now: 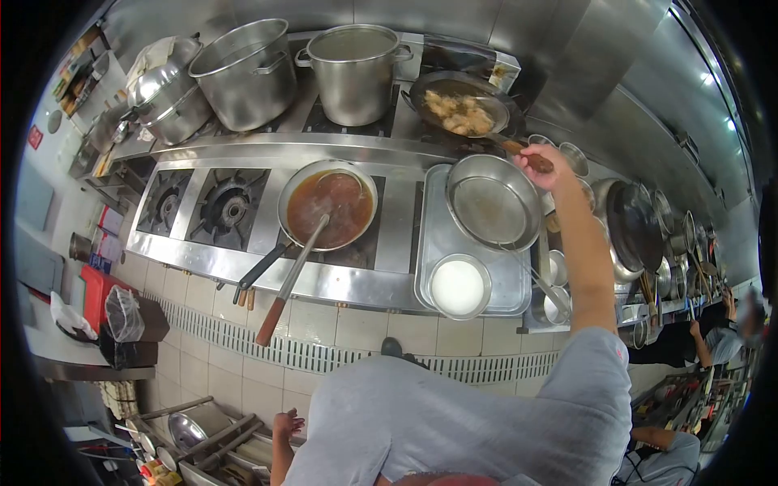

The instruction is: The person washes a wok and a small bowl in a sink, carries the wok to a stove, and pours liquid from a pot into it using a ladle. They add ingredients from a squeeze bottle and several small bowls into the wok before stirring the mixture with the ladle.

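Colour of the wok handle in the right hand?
Brown, wood-like; the right hand grips the wok handle. Head view shows it best.

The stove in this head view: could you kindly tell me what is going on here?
A person's right hand grips the wooden handle of a wok of fried pieces at the back of the stove. Their left hand hangs open at their side, holding nothing. In front, a wok of brown sauce sits on a burner with a ladle resting in it. Beside it, a tray holds an empty metal pan and a bowl of white liquid.
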Demonstrator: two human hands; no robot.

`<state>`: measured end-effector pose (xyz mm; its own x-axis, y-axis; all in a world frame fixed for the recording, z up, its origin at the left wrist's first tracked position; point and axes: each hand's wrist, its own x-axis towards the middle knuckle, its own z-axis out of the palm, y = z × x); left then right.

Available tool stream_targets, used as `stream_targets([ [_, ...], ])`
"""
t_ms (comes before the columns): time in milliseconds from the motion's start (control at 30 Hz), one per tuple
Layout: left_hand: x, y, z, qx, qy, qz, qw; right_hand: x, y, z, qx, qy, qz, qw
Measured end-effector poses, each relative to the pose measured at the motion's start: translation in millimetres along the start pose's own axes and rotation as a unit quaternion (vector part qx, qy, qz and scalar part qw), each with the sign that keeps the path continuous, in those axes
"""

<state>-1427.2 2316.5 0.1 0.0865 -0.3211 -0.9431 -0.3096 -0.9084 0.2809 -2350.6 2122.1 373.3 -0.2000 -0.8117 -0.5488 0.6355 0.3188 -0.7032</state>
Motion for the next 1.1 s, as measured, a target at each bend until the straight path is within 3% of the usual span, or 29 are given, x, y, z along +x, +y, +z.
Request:
stream_targets([
  [133, -1.2, -7.9, 0.3, -0.023, -0.012, 0.003, 1.000, 14.6, -3.4, 4.9, 0.049, -0.043, 0.058, 0.996],
  [233, -1.0, -12.4, -0.8, -0.019, -0.008, 0.004, 1.000, 20.8, 6.5, 16.5, 0.045, -0.024, 0.012, 0.999],
  [333, 8.9, -20.2, -5.0, -0.033, -0.009, -0.011, 0.999, 27.8, 16.1, 22.3, 0.067, -0.097, -0.007, 0.993],
  [600, -0.7, -20.5, -0.9, 0.005, 0.010, -0.010, 1.000, 62.6, 56.9, 38.1, 0.225, -0.137, -0.078, 0.961],
  [667, -8.4, -21.6, -3.2, 0.129, -0.023, 0.094, 0.987, 74.7, 67.2, 42.3, 0.259, -0.145, -0.107, 0.949],
  [733, -17.9, -21.5, -5.1, 0.182, -0.030, 0.138, 0.973, 79.9, 74.2, 53.3, 0.272, -0.148, -0.132, 0.942],
  [833, -34.9, -14.8, -0.5, 0.135, 0.003, 0.086, 0.987, 70.5, 77.8, 74.1, 0.267, -0.060, -0.182, 0.945],
  [900, -46.8, -13.4, 5.3, 0.075, 0.030, 0.008, 0.997, 66.2, 66.4, 71.4, 0.256, -0.062, -0.153, 0.953],
  [1100, -9.1, -59.1, -5.6, 0.209, -0.043, 0.178, 0.961, 59.6, 51.9, 41.5, 0.214, -0.048, -0.144, 0.965],
])
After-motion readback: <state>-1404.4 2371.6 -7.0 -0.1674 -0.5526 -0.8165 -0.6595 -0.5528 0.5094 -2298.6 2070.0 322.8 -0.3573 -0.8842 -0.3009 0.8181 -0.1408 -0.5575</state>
